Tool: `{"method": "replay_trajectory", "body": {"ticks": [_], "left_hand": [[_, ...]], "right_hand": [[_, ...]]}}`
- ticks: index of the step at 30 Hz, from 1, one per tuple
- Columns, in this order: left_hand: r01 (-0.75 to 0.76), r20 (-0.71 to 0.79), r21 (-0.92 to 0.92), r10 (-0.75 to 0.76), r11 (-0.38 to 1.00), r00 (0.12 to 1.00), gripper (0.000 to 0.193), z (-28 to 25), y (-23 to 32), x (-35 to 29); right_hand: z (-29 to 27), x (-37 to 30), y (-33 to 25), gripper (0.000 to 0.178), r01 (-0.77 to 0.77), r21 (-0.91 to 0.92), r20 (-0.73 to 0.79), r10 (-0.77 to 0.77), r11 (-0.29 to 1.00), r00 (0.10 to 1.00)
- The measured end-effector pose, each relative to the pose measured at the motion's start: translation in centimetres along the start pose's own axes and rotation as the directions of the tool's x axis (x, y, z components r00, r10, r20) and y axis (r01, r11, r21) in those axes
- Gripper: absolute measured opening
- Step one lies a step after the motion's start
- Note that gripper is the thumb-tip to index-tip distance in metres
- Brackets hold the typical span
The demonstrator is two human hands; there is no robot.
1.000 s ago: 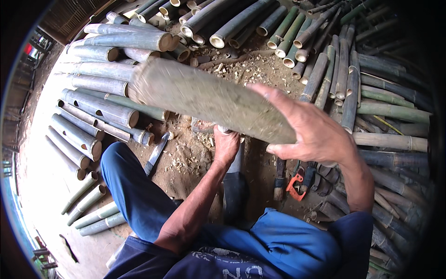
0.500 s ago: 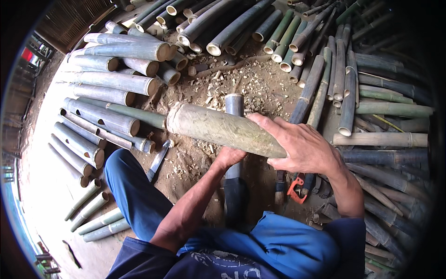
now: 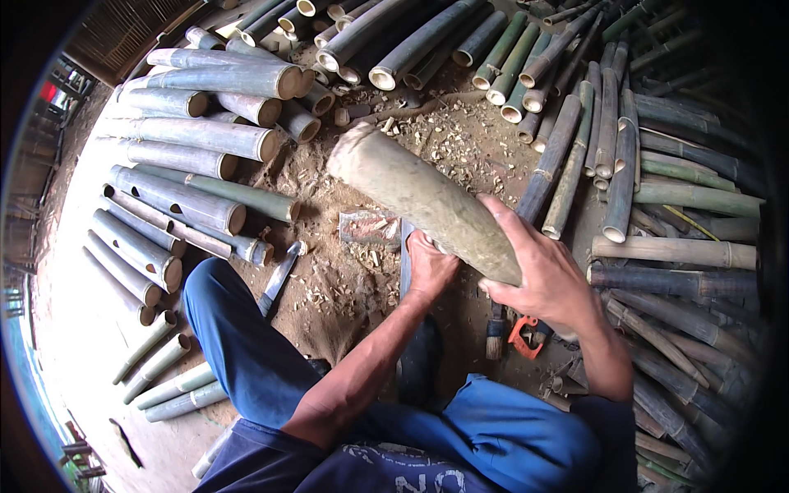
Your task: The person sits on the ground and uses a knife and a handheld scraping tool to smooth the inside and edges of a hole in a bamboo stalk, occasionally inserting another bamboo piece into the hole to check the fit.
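A thick, pale bamboo piece with a scraped, greenish surface slants across my lap, its broad end up and to the left. My right hand grips its lower right end, thumb and fingers on opposite sides. Below the middle of the piece is my left hand, fingers curled; the bamboo hides part of them, and I cannot make out what they hold. A grey-blue upright tube shows beside the left hand. A flat reddish-grey block lies on the ground left of it.
Cut bamboo tubes lie stacked at the left, with more bamboo at the far side and bamboo poles at the right. A long blade lies by my left knee. An orange handle and a brush rest near my right knee. Wood chips litter the soil.
The bamboo piece has tilted, its broad end rising away and to the right, uncovering the reddish-grey block. My left hand has moved right and slightly up; my right hand keeps its grip.
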State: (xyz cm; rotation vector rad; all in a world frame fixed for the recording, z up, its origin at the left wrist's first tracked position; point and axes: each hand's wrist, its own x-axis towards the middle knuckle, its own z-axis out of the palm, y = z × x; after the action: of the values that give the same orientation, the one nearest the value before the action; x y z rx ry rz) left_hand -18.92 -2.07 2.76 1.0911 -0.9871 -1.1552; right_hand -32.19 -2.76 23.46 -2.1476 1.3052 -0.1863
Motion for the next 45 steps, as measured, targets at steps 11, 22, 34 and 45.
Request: {"method": "replay_trajectory", "body": {"ticks": [11,22,34,45], "left_hand": [[0.358,-0.26,-0.245,-0.417,0.901,0.871,0.014,-10.8,4.6,6.1],[0.836,-0.375,0.05,-0.765,0.547,0.523,0.036,-17.2,-7.0,-3.5],[0.327,-0.175,0.417,-0.278,0.848,0.944,0.035,-12.5,-2.6,-1.1],[0.242,0.356,0.205,-0.303,0.948,0.884,0.078,-0.5,4.0,5.5]], "right_hand": [[15.8,-12.2,10.9,0.111,-0.462,0.385,-0.201,0.561,0.799,0.803],[33.4,-19.2,11.4,0.077,-0.614,0.374,-0.408,0.718,0.695,0.564],[18.1,0.2,26.2,0.086,-0.813,0.375,-0.505,0.834,0.445,0.223],[18.4,-1.3,12.8,0.071,-0.195,0.811,-0.385,0.754,0.551,0.531]]}}
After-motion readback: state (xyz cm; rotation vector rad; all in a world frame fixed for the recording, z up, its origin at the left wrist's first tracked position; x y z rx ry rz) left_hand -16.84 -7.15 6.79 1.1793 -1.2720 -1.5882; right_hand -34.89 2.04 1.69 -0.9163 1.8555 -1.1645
